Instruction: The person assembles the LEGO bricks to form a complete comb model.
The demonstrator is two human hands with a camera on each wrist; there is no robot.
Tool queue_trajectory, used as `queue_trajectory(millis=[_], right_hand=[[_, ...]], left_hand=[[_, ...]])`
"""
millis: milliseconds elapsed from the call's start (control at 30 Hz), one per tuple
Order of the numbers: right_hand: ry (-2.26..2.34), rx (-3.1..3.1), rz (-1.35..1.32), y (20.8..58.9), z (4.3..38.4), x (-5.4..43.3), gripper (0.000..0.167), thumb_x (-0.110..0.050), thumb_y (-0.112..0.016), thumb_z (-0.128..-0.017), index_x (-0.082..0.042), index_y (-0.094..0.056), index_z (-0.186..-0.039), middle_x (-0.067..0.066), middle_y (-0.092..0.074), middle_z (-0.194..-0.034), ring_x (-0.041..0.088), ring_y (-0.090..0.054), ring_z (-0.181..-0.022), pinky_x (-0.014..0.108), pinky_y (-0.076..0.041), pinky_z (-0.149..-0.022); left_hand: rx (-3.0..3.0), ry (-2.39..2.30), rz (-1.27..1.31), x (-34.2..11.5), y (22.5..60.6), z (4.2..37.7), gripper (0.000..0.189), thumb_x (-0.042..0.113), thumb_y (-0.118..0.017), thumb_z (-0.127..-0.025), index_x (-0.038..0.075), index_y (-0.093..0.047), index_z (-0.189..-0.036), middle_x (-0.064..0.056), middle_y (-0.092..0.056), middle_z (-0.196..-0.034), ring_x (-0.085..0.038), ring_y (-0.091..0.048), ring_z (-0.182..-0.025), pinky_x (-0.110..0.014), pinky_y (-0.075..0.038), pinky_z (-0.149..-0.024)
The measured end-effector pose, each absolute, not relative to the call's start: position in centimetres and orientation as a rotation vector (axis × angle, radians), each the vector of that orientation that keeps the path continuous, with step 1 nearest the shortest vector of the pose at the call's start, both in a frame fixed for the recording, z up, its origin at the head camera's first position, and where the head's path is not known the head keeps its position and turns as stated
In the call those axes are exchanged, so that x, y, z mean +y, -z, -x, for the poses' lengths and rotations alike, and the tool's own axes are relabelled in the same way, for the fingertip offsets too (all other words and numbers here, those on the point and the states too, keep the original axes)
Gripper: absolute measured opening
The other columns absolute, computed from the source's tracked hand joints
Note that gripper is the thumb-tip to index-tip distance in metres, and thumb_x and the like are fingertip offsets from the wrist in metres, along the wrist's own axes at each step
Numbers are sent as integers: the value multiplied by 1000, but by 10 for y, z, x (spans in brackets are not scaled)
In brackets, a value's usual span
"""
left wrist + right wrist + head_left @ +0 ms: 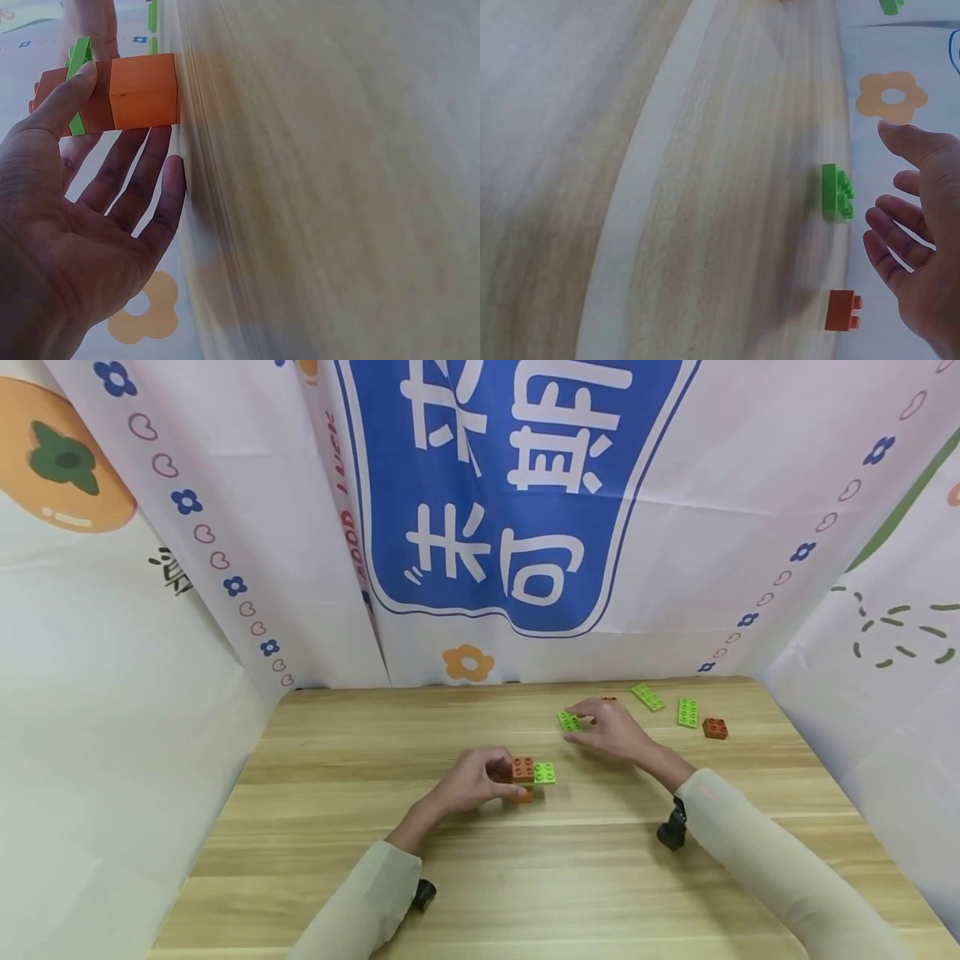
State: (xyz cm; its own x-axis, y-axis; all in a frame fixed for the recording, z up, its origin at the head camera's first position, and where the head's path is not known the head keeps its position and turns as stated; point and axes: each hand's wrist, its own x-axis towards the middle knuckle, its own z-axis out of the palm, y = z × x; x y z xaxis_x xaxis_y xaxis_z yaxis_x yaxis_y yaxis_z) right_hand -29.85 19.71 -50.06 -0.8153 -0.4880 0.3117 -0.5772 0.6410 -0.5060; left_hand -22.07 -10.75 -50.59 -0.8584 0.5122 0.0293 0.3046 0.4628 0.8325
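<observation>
My left hand (474, 781) grips a small stack of orange-brown toy building bricks (522, 768) upright near the middle of the table. A flat green brick (545, 773) is sandwiched in the stack and juts out to the right. In the left wrist view the thumb presses the side of the stack (142, 94), whose bottom is at or close to the tabletop. Farther back, my right hand (615, 729) hovers with loosely spread fingers by a flat green brick (567, 722). The right wrist view shows that green brick (832, 193) on the table, apart from the fingers.
At the back right lie two more flat green bricks, one angled (647, 697) and one straighter (687, 712), beside an orange-brown brick (716, 728). Another orange-brown brick (609, 699) is mostly hidden behind the right hand. Printed cloth (675, 568) hangs behind the wooden table (337, 735).
</observation>
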Motion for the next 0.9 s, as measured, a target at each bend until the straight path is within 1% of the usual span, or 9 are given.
queue_trajectory(millis=[167,467,700,900], right_hand=[[-887,-2731,-863,507,306,195,51,-23,-91,-85,4,-73,-125,21,-76,-120,36,-75,-104,48,-62,-86],[-855,-2749,-821,519,312,194,53,-23,-91,-85,3,-73,-127,21,-75,-123,36,-74,-107,49,-60,-90],[-858,-2759,-790,523,313,196,52,-23,-92,-85,3,-73,-127,21,-74,-124,37,-72,-113,52,-57,-96],[-878,-2763,-785,523,313,196,52,-22,-92,-85,3,-73,-127,20,-75,-123,35,-72,-110,51,-57,-94]], left_hand=[[2487,-1345,-703,-107,505,221,23,29,-90,-87,18,-74,-100,7,-72,-96,-11,-64,-87,-27,-54,-78],[2459,-1377,-714,-107,506,220,23,27,-90,-87,18,-74,-99,5,-73,-96,-11,-64,-85,-26,-54,-77],[2445,-1393,-727,-107,509,220,21,26,-90,-87,18,-74,-99,5,-74,-96,-10,-64,-84,-25,-55,-75],[2435,-1408,-723,-108,507,220,22,25,-90,-88,16,-74,-100,4,-74,-97,-12,-65,-86,-26,-55,-77]])
